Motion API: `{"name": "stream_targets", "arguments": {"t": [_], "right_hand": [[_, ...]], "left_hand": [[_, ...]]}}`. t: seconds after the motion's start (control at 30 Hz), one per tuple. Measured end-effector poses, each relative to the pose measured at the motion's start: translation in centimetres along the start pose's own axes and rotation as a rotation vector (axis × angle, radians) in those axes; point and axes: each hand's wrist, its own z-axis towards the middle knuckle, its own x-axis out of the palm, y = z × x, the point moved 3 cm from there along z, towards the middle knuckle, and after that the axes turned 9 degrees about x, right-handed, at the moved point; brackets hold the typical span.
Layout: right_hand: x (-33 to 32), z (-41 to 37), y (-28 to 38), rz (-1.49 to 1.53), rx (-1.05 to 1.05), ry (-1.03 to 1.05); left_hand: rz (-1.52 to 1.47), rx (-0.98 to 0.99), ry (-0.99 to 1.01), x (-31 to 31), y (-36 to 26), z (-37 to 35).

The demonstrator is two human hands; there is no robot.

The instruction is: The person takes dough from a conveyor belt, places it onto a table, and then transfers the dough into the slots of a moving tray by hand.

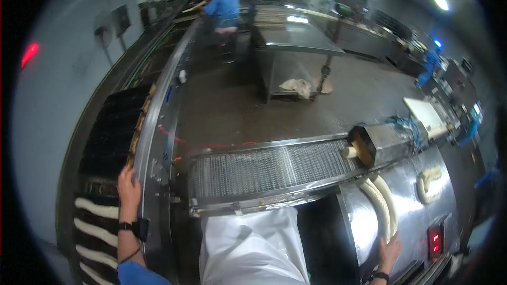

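Note:
My left hand [128, 186] rests on the steel rim of a long dark conveyor [113, 126] at the left, fingers flat, holding nothing. Several white dough ropes [96, 208] lie across that belt just below the hand. At the lower right, my right hand [389, 249] touches the lower end of a long dough rope [381, 200] lying on a steel surface [409, 179]. Whether it grips the rope is unclear. A mesh belt [269, 166] runs between my hands, with a dough piece [349, 152] emerging from a metal chute [377, 142].
A coiled dough piece [429, 183] lies on the steel surface at right. A red indicator panel [435, 241] sits near my right hand. A steel table [296, 37] stands across the floor. One person in blue [226, 5] works far along the conveyor, another [429, 66] at right.

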Motion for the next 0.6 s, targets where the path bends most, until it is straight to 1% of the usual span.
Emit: {"name": "stream_targets", "arguments": {"t": [0.03,0.07,0.1,0.13,0.17,0.2,0.23,0.27,0.33,0.37,0.43,0.47,0.53,0.57,0.6], "right_hand": [[0.0,-0.2,0.7,0.016,-0.089,0.033],[0.1,-0.4,1.6,-0.004,-0.152,0.018],[0.8,-0.2,2.3,-0.021,-0.223,0.004],[2.8,-0.1,1.7,0.035,-0.329,-0.147],[4.2,0.5,1.7,0.099,-0.434,-0.293],[3.1,1.0,3.0,0.045,-0.438,-0.056],[1.2,0.2,4.6,-0.021,-0.425,0.174],[1.0,0.3,6.4,-0.03,-0.474,0.168],[1.3,0.4,8.7,-0.057,-0.495,0.447],[2.1,0.8,9.9,-0.068,-0.521,0.437],[4.6,0.7,13.1,0.547,-0.456,0.635],[5.3,0.8,13.7,0.856,-0.404,0.733],[0.2,-1.9,19.6,0.991,-0.239,0.824],[-0.3,-1.4,21.1,1.154,-0.4,0.851],[-0.4,-0.5,23.0,1.307,-0.196,0.917]], "left_hand": [[0.036,-0.007,-0.067,-0.1,1.8,0.2],[0.081,-0.022,-0.13,0.0,4.1,-0.1],[0.137,-0.139,-0.151,-0.2,5.2,-0.3],[0.197,-0.256,-0.17,-0.7,6.0,-0.4],[0.146,-0.427,-0.132,-1.0,6.6,-0.3],[0.09,-0.593,-0.102,-1.2,7.4,-0.3],[0.181,-0.654,-0.063,0.1,9.4,-0.4],[0.263,-0.709,-0.022,1.2,10.8,-1.0],[0.447,-0.823,-0.01,-1.2,4.7,-0.3],[0.449,-0.852,-0.009,-1.3,4.7,-0.6],[0.495,-0.567,0.007,-1.2,4.9,-0.5],[0.496,-0.585,0.011,-1.0,5.4,-0.7],[0.356,-0.455,0.012,0.1,6.9,-0.6],[0.355,-0.463,0.013,1.5,8.6,-0.9],[0.373,-0.361,0.062,3.9,10.6,-1.3]]}}
